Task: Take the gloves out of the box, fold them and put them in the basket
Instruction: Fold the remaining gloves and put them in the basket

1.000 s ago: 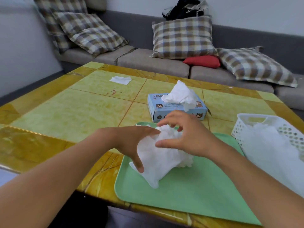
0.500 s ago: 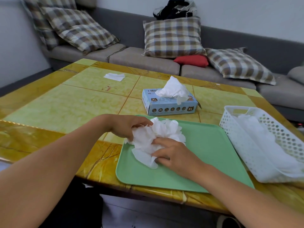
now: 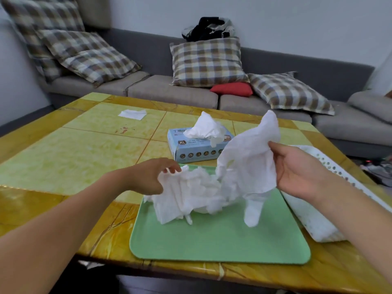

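Two hands worked over the tray (image 3: 212, 247), which lay at the table's (image 3: 63, 158) near edge, about 6 o'clock in the view. At 11 o'clock on the table, well apart from everything else, a flat white scrap (image 3: 132, 114) lay alone. The left hand (image 3: 148, 177), at roughly 9 o'clock of the tray, pinched the edge of a crumpled pile of gloves (image 3: 191, 194) with curled fingers; the pile rested on the tray's far left part. Beyond the tray, at 12 o'clock, stood the box (image 3: 191, 149), marked XL, with another glove (image 3: 206, 129) bunched up out of its top slot. Right of the pile, one raised glove (image 3: 248, 162) hung from the right hand (image 3: 301, 172), whose thumb and fingers gripped its right edge; one of its glove fingers dangled down to just above the tray, and whether it touched could not be told. At 3 o'clock, just beside the tray, sat the white basket (image 3: 331, 164), partly hidden by the right forearm, with white material inside. A sofa (image 3: 174, 94) with checked cushions (image 3: 206, 62) ran behind the table.
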`<state>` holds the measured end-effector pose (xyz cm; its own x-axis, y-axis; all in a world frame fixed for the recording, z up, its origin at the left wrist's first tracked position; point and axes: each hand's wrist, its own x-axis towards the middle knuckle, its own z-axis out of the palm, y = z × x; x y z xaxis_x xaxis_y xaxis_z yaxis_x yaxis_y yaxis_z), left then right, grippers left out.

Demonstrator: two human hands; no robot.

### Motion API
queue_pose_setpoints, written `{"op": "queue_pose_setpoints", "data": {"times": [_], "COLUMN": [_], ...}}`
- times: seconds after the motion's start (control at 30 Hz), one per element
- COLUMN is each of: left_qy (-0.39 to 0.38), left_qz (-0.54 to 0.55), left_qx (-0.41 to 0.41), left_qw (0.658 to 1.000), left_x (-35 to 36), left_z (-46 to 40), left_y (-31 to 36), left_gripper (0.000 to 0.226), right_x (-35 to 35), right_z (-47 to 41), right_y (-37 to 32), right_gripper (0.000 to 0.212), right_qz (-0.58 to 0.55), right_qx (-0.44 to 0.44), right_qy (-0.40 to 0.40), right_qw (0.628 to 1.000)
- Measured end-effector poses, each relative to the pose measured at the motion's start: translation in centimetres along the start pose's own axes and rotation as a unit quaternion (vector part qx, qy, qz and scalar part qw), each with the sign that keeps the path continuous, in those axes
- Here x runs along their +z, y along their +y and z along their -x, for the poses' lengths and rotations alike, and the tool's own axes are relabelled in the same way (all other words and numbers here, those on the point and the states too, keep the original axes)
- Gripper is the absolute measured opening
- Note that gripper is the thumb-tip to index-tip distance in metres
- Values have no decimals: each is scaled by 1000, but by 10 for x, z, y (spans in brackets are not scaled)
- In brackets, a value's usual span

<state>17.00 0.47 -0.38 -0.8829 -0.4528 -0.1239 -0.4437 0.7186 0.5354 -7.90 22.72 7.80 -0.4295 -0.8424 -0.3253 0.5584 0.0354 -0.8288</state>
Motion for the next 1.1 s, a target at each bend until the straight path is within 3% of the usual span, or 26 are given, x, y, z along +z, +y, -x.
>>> {"op": "queue_pose_setpoints", "data": {"times": [0.1,0.17,0.23,0.3,0.37,0.43,0.47,0.5,0.57,0.63,0.8,0.87,0.93,1.03,1.1], "left_qy": [160,200,148,76,55,87,91,76,1,-23,-32,23,138,262,275], "left_qz": [78,91,9,-131,-160,-63,38,173,402,469,461,448,438,358,247], "left_qx": [32,87,142,177,141,109,88,69,20,-37,-156,-134,-29,153,216], "left_qw": [983,972,979,972,976,988,991,980,915,882,873,884,888,883,904], "left_x": [-5,4,20,39,56,61,63,61,55,46,47,46,38,14,8], "left_z": [2,-3,-11,-23,-28,-29,-29,-28,-29,-34,-46,-52,-60,-60,-59], "left_y": [25,56,83,97,105,115,125,136,155,163,150,153,164,184,184], "left_gripper": [56,53,61,62,59,59,57,54,43,38,25,18,18,18,18], "right_x": [-29,-41,-40,-43,-47,-48,-48,-46,-44,-48,-64,-59,-54,-51,-60], "right_z": [1,2,4,1,0,-2,0,3,5,4,-15,-20,-24,-11,-3], "right_y": [-9,-8,0,15,31,34,32,26,12,5,12,4,-11,-35,-39], "right_gripper": [44,43,36,43,47,33,27,26,34,40,23,14,16,16,14], "right_qz": [-8,-7,48,114,154,162,145,130,97,100,253,259,236,275,350], "right_qx": [23,41,49,51,58,64,59,46,28,25,62,8,-141,-388,-450], "right_qy": [21,8,-13,-2,11,-13,-38,-65,-117,-139,-39,-32,-46,-54,-60], "right_qw": [999,999,998,992,986,985,987,988,988,985,965,965,960,878,819]}}
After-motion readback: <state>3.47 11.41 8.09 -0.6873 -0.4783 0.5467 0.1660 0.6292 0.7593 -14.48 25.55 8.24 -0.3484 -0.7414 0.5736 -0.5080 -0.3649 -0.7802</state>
